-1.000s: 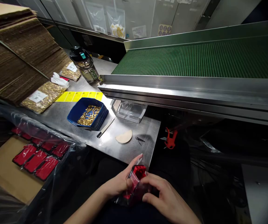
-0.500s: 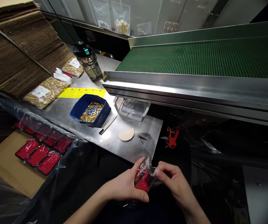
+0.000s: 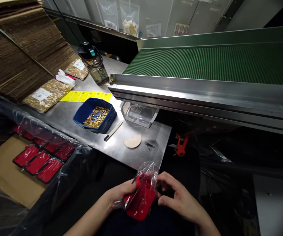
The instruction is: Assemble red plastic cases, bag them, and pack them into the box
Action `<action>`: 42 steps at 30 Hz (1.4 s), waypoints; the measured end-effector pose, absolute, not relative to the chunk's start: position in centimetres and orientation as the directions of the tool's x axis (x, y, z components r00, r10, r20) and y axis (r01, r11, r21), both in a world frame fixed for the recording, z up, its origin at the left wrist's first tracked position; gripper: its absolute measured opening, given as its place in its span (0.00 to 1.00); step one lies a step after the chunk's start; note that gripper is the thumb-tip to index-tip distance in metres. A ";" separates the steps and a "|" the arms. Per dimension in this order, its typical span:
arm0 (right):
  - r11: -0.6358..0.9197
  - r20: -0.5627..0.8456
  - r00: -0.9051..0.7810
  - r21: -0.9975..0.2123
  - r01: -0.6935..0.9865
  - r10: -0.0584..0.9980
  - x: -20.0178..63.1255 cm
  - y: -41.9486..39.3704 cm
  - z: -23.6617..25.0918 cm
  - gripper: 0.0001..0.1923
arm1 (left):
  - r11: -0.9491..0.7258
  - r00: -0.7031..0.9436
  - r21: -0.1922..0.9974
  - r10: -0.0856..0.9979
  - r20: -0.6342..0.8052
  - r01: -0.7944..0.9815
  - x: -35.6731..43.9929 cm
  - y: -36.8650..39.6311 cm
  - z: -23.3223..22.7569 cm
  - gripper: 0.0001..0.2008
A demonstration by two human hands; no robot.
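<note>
My left hand (image 3: 122, 192) is closed around a red phone case (image 3: 141, 200) inside a clear plastic bag (image 3: 147, 166), thumb on the front, other fingers mostly hidden behind. The case is tilted low over my lap, and the crinkled bag extends past its upper end. At the bag's right side, my right hand (image 3: 177, 198) has its fingers curled but apart from the thumb; fingertips lie close to the plastic, and whether they touch it I cannot tell. More red bagged cases (image 3: 36, 162) lie in rows in a lined box (image 3: 15, 183) at the left.
On the metal table (image 3: 121, 154) are a blue bin (image 3: 78, 119) of small gold pieces, a pen-like tool (image 3: 113, 131), a beige half-disc (image 3: 133, 141), nail clippers (image 3: 149, 144) and a bottle (image 3: 94, 65). A green conveyor (image 3: 205, 64) crosses the right. An orange-red tool (image 3: 181, 146) hangs beyond the table edge.
The bagged phone case has turned so its broad red face shows, and moved slightly left and down. My right hand has loosened from its pinch on the plastic; its fingers have spread.
</note>
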State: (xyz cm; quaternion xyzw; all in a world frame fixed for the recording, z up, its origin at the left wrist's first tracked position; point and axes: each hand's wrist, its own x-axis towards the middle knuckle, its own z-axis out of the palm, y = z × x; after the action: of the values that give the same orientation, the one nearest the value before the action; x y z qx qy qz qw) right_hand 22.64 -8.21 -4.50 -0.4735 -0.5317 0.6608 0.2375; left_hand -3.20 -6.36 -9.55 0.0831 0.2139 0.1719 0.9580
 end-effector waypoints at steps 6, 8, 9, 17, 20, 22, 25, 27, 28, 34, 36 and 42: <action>-0.286 -0.383 -0.450 -0.919 0.270 0.807 22.4 -7.1 -3.3 0.06 | 0.927 0.893 0.244 0.348 -0.287 -0.283 -3.7 -6.2 -10.0 0.50; -0.253 -0.346 -0.419 -0.931 0.262 0.840 22.5 -7.4 -2.4 0.09 | 0.909 0.884 0.259 0.391 -0.255 -0.328 -3.9 -6.0 -10.1 0.47; -0.233 -0.317 -0.400 -0.941 0.244 0.860 22.5 -7.7 -2.0 0.09 | 0.900 0.880 0.266 0.409 -0.240 -0.346 -3.9 -5.8 -10.1 0.45; -0.038 -0.226 -0.430 -0.914 0.403 0.874 21.6 -7.8 -0.2 0.18 | 0.916 0.894 0.254 0.372 -0.249 -0.311 -3.8 -5.4 -10.1 0.40; 0.067 -0.254 -0.503 -0.842 0.535 0.826 21.6 -7.1 -0.1 0.27 | 0.919 0.893 0.272 0.358 -0.272 -0.286 -4.0 -5.5 -10.5 0.41; 0.097 -0.263 -0.518 -0.818 0.567 0.814 21.8 -6.8 -0.1 0.21 | 0.915 0.889 0.285 0.364 -0.279 -0.286 -4.2 -5.3 -10.8 0.43; 0.087 -0.242 -0.555 -0.861 0.501 0.796 22.3 -6.6 -0.2 0.10 | 0.912 0.885 0.292 0.371 -0.281 -0.289 -4.3 -5.0 -11.0 0.49; 0.033 -0.214 -0.572 -0.920 0.390 0.792 22.7 -6.7 -0.4 0.08 | 0.916 0.894 0.287 0.358 -0.271 -0.280 -4.2 -4.7 -11.1 0.49; -0.003 -0.214 -0.565 -0.937 0.351 0.797 22.9 -6.8 -0.6 0.07 | 0.919 0.899 0.283 0.350 -0.264 -0.275 -4.2 -4.6 -11.0 0.49; -0.154 -0.320 -0.466 -0.921 0.359 0.825 22.6 -7.5 -1.8 0.04 | 0.939 0.926 0.276 0.279 -0.256 -0.207 -3.8 -4.0 -10.7 0.48; -0.169 -0.326 -0.423 -0.915 0.367 0.845 22.0 -7.7 -2.3 0.07 | 0.940 0.926 0.298 0.254 -0.279 -0.168 -3.8 -3.8 -10.6 0.44; -0.211 -0.127 0.211 -0.870 0.445 0.969 23.0 -7.0 -5.1 0.09 | 0.921 0.902 0.381 0.229 -0.366 -0.080 -3.8 -3.1 -10.2 0.31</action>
State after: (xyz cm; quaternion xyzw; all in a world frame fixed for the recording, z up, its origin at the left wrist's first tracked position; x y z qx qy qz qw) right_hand 23.04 -6.96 -5.14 -0.6887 -0.5133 0.3622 0.3620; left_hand -3.79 -3.08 -10.22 0.1812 0.2060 0.0807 0.9582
